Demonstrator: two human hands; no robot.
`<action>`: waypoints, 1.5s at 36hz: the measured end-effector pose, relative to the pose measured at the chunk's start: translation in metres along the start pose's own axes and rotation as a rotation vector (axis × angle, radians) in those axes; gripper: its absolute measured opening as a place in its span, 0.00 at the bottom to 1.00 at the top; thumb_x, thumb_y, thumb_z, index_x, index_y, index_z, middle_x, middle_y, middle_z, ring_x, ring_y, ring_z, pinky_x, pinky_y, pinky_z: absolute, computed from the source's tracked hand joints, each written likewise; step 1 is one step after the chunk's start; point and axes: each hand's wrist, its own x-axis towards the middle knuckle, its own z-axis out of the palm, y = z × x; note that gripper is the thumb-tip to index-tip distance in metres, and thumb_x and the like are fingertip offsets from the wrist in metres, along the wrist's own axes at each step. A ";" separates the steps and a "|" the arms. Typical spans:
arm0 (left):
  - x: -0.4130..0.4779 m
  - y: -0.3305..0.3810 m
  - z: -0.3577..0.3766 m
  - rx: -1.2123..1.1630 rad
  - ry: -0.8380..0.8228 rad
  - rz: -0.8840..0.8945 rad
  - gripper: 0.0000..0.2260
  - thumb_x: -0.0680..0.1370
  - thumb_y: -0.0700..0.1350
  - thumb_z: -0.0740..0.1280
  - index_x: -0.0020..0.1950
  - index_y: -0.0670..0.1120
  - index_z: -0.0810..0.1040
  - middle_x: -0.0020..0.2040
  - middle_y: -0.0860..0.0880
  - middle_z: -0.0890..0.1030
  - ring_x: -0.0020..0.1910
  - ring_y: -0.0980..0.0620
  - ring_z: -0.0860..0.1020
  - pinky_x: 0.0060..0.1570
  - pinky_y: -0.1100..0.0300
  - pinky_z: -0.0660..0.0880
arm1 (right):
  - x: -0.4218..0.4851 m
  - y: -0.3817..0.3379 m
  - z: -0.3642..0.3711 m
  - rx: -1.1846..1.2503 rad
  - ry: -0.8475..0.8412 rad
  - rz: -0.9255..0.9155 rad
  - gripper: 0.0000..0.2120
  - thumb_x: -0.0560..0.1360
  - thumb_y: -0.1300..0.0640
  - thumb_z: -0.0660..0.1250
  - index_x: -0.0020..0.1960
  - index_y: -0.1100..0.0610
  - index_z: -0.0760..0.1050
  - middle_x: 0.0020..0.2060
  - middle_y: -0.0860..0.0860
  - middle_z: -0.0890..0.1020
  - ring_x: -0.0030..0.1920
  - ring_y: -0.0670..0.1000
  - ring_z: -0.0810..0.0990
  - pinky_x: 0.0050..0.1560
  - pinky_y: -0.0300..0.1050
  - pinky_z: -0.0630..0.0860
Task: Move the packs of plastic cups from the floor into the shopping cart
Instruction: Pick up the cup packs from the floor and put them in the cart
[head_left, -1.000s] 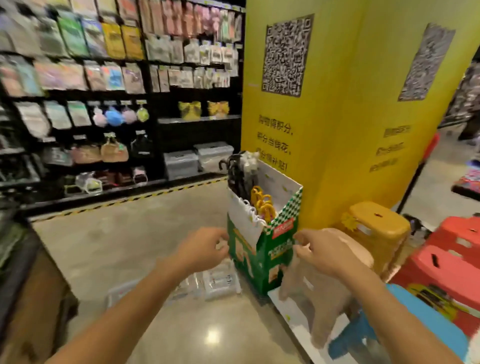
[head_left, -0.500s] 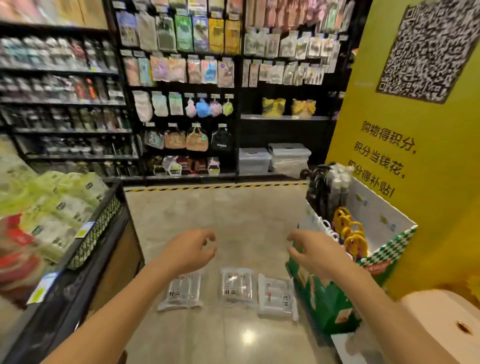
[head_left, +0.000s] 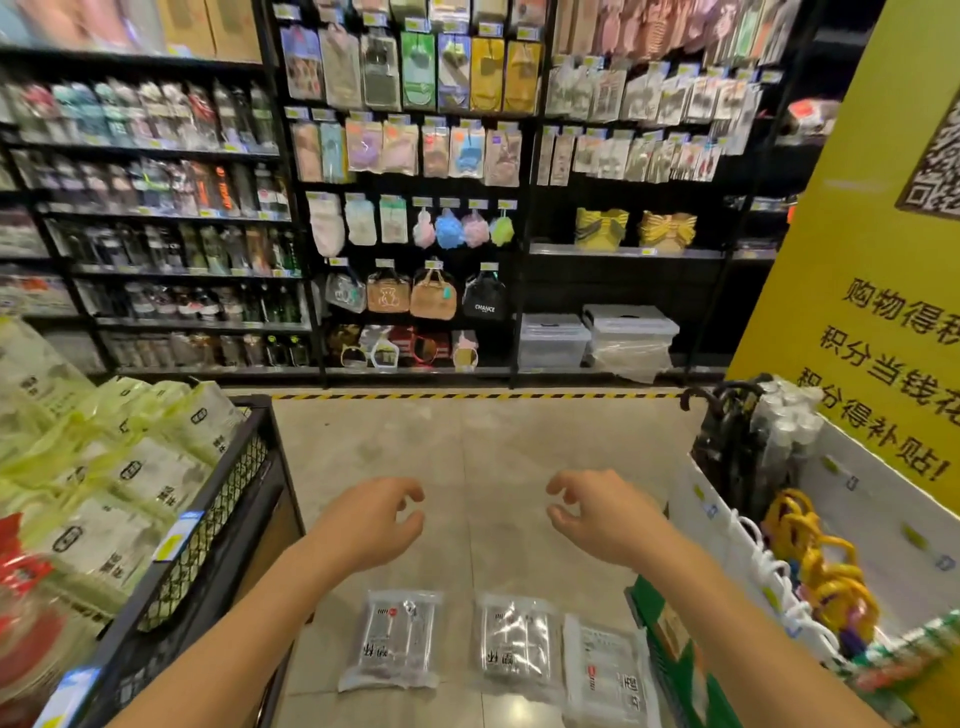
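While both arms reach fwd over the floor (head_left: 467, 457), neither hand has hold of anything. Left hand (head_left: 371, 525) hangs above the floor w/ its grip loosely open, fingers (head_left: 408, 491) curled down and thumb apart from them. Right hand (head_left: 602, 514) mirrors it, grip also loose and part open, nothing in it.

Three packs of plastic cups lie flat on the floor in a row, below and nearer the camera than the hands. Left pack (head_left: 392, 642) sits under the left forearm area, well apart from the hand. Middle pack (head_left: 517, 647) is a bit to its right w/ a gap between. Right pack (head_left: 605, 670) (whiter, less see-through than the other two) lies just beside the middle one, edges touching or overlapping – can't tell which – and close to the green base of a cardboard display box (head_left: 670, 649).

That box holds dark umbrellas (head_left: 727, 441) and yellow-handled items (head_left: 826, 566). Behind it stands a yellow pillar (head_left: 852, 260) w/ printed text and a QR code.

At left, a black mesh shopping cart (head_left: 218, 509) is full of pale green-and-white bagged goods (head_left: 140, 467); no cup pack can be made out in it. Store shelves (head_left: 415, 182) line the far side.
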 end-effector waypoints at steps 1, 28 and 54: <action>0.011 -0.003 -0.001 -0.001 0.003 -0.009 0.17 0.80 0.55 0.60 0.69 0.53 0.72 0.60 0.53 0.78 0.56 0.54 0.77 0.55 0.58 0.76 | 0.012 0.000 -0.002 0.001 -0.001 -0.001 0.20 0.84 0.44 0.62 0.74 0.47 0.72 0.66 0.49 0.81 0.63 0.52 0.81 0.61 0.51 0.80; 0.254 -0.179 0.067 -0.200 -0.006 -0.230 0.17 0.79 0.50 0.62 0.68 0.52 0.74 0.59 0.51 0.79 0.56 0.54 0.77 0.52 0.58 0.74 | 0.344 -0.036 0.083 0.096 -0.154 -0.053 0.20 0.84 0.47 0.61 0.74 0.49 0.73 0.68 0.51 0.81 0.67 0.55 0.79 0.65 0.52 0.77; 0.383 -0.481 0.569 -0.396 -0.251 -0.414 0.28 0.78 0.63 0.55 0.78 0.60 0.56 0.73 0.56 0.65 0.69 0.59 0.64 0.64 0.58 0.65 | 0.552 0.024 0.684 0.587 -0.440 0.332 0.31 0.85 0.46 0.63 0.83 0.39 0.54 0.72 0.53 0.72 0.63 0.53 0.79 0.65 0.50 0.76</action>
